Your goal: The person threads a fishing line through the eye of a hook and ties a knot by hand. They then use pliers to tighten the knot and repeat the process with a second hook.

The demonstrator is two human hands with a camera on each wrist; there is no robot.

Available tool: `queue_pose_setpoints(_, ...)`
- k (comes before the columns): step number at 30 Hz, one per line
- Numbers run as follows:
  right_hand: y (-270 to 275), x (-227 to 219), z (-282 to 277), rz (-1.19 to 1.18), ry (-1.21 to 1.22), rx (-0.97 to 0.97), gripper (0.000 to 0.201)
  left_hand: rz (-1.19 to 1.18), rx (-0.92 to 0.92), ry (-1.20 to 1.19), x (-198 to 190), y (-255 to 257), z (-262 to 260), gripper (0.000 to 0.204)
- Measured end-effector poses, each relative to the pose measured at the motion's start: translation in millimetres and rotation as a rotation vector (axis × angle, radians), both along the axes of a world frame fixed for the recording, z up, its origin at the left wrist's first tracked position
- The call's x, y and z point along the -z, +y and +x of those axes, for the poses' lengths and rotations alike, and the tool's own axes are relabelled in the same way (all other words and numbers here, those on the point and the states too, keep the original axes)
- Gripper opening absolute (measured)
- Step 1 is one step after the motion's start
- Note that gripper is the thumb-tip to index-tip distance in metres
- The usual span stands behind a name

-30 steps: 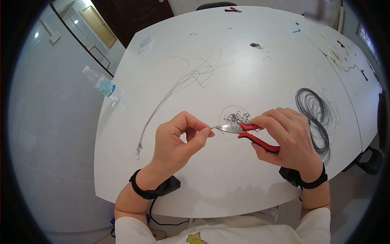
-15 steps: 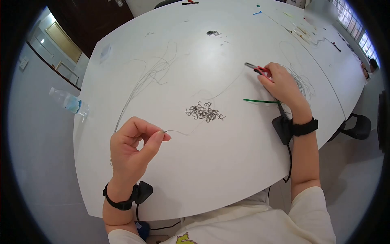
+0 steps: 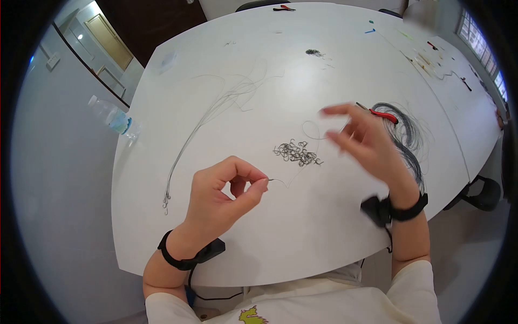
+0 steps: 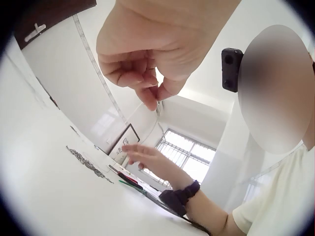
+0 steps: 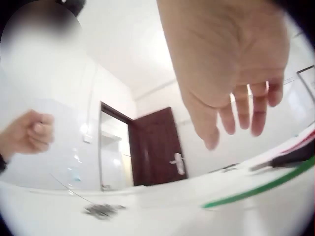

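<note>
Your left hand [image 3: 224, 197], over the near part of the counter [image 3: 302, 237], has its grip closed in a thumb-and-forefinger pinch on the end of a thin wire [image 3: 294, 175]. The wire runs rightward from the pinch, just above the counter, past the heap of small wire hooks [image 3: 297, 153] at the counter's middle, and curls into a loop beyond it.

Judgement: the wire looks very light and springy, fine enough to slip or kink. Hold it near the end, as you do, with a firm pinch and no sharp bend.

Your right hand [image 3: 361, 141] hovers above the counter right of the heap, fingers spread and straight, holding nothing. The red-handled pliers [image 3: 380, 113] lie beyond it toward the right edge, against the dark wire coil [image 3: 407, 143]. A green strip shows near them in the right wrist view only.
</note>
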State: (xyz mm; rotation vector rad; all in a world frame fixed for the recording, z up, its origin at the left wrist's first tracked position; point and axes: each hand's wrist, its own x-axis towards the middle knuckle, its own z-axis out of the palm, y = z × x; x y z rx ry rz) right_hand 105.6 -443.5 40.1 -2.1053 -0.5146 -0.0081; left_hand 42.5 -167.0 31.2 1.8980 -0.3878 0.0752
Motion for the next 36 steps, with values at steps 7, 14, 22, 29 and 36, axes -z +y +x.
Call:
queue_pose_setpoints(7, 45.8, 2.2, -42.6, 0.376, 0.447, -0.300, 0.031, 0.106, 0.001, -0.132, 0.3, -5.2, -2.2, 0.005)
queue_pose_setpoints(14, 52.2, 20.8, -40.8, 0.423, 0.278, -0.265, 0.014, 0.138, 0.045, -0.122, -0.2, -4.8, -3.3, 0.004)
queue_pose_setpoints(22, 51.4, 19.7, -39.9, 0.373, 0.234, -0.239, 0.013, 0.023, 0.015, -0.033, 5.1, -5.6, 0.3, 0.007)
queue_pose_setpoints(29, 50.7, 19.3, -39.1, 0.353, 0.264, -0.231, 0.014, 0.251, 0.051, -0.214, -7.3, -6.7, -0.9, 0.008)
queue_pose_setpoints(36, 52.6, 23.2, -39.6, 0.404, 0.331, -0.248, 0.013, 0.273, 0.038, -0.334, 0.3, -8.8, 0.6, 0.008)
